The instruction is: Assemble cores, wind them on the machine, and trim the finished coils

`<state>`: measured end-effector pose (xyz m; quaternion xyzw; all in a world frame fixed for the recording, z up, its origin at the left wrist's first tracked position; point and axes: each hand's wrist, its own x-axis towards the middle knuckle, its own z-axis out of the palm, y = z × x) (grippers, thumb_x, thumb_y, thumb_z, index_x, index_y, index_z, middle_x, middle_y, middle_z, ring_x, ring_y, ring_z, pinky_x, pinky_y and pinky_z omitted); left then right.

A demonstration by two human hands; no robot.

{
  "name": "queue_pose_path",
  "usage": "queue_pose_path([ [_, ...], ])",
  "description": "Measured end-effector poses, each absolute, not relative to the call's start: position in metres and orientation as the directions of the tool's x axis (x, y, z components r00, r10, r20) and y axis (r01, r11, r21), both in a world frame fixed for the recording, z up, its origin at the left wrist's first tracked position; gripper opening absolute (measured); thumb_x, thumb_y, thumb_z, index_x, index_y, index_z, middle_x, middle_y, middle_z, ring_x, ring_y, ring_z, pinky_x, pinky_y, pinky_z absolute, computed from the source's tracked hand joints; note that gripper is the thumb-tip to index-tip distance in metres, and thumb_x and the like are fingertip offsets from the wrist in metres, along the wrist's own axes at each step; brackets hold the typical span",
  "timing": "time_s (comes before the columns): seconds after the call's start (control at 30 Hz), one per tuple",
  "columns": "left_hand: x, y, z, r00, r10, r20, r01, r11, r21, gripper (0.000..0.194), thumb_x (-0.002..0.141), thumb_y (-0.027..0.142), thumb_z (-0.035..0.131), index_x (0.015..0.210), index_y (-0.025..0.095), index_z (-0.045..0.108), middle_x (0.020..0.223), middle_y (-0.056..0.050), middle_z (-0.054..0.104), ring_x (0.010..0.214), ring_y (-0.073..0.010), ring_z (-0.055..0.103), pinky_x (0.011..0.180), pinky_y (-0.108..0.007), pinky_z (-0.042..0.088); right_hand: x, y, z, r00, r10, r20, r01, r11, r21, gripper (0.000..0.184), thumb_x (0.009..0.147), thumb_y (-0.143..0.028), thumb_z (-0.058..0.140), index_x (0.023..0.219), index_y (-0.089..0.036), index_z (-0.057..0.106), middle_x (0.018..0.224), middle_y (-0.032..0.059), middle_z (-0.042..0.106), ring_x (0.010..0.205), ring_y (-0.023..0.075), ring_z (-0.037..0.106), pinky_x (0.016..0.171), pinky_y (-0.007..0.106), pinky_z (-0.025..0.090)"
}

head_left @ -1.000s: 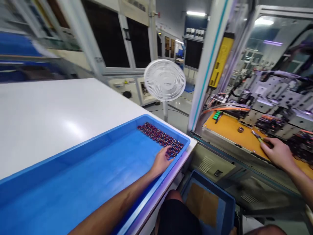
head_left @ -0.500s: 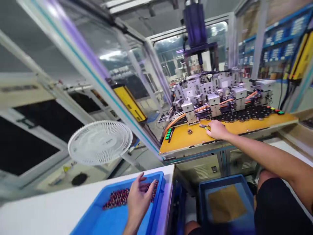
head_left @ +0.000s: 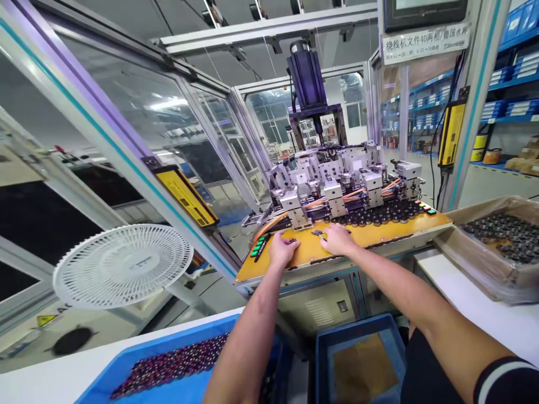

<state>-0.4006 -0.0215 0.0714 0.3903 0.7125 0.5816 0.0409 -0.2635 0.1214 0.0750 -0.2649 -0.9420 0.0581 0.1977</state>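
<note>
My left hand is at the left of the yellow worktop, its fingers closed around a small round stator. To its right, my right hand grips a small pair of pliers, the metal jaws pointing left toward the stator. Most of the pliers' handles are hidden in the palm. Just behind both hands stands a winding machine with metal blocks and orange tubes. A row of dark round stators lies along its front, right of my right hand.
A blue tray of reddish wound parts stands lower left, beside a white fan. Another blue tray sits below the worktop. At the right is a lined box of dark parts. Yellow light-barrier bars flank the machine.
My left hand has moved from above the blue tray up to the worktop and closed on the stator there. The right hand keeps the pliers. The view has turned to the right.
</note>
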Motion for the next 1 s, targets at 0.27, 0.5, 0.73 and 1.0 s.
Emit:
queue_pose_path([
  [0.27,-0.360,-0.078,0.059,-0.733,0.579,0.357,0.338,-0.147,0.930,0.073,0.069,0.038,0.079,0.130,0.018,0.046,0.099,-0.007,0.067,0.087,-0.0183,0.068,0.083,-0.037,0.056,-0.266,0.130,0.077,-0.787,0.411,0.460,0.279,0.902,-0.329,0.032,0.095,-0.035,0.058,0.119,-0.015,0.058,0.119,0.0084,0.060,0.102,0.0206,0.062,0.087,0.041,0.054],
  [0.5,-0.276,-0.157,0.034,-0.739,0.622,0.260,0.056,-0.327,0.943,0.070,0.065,0.019,0.082,0.127,0.025,0.048,0.099,-0.005,0.073,0.087,-0.0142,0.070,0.081,-0.024,0.056,-0.205,0.051,0.085,-0.730,0.214,0.649,-0.056,0.928,-0.369,0.025,0.096,-0.027,0.049,0.114,-0.015,0.062,0.124,0.0136,0.062,0.099,0.0195,0.065,0.089,0.036,0.055],
  [0.73,-0.237,-0.189,0.015,-0.708,0.629,0.322,0.149,-0.312,0.938,0.060,0.074,0.011,0.075,0.126,0.027,0.051,0.105,-0.006,0.074,0.092,-0.0185,0.072,0.081,-0.029,0.059,-0.114,-0.031,0.082,-0.842,-0.177,0.510,-0.307,0.934,-0.182,0.017,0.094,-0.016,0.048,0.089,-0.019,0.063,0.075,0.0055,0.066,0.067,0.0174,0.062,0.060,0.029,0.049],
  [1.0,-0.239,-0.191,0.001,-0.733,0.650,0.202,-0.026,-0.324,0.946,0.056,0.075,0.019,0.076,0.124,0.025,0.051,0.102,-0.009,0.076,0.097,-0.0233,0.072,0.083,-0.034,0.059,-0.113,-0.025,0.081,-0.932,-0.339,0.132,-0.362,0.834,-0.417,0.031,0.091,-0.011,0.045,0.063,-0.019,0.054,0.058,-0.0005,0.058,0.052,0.0106,0.048,0.052,0.024,0.034],
])
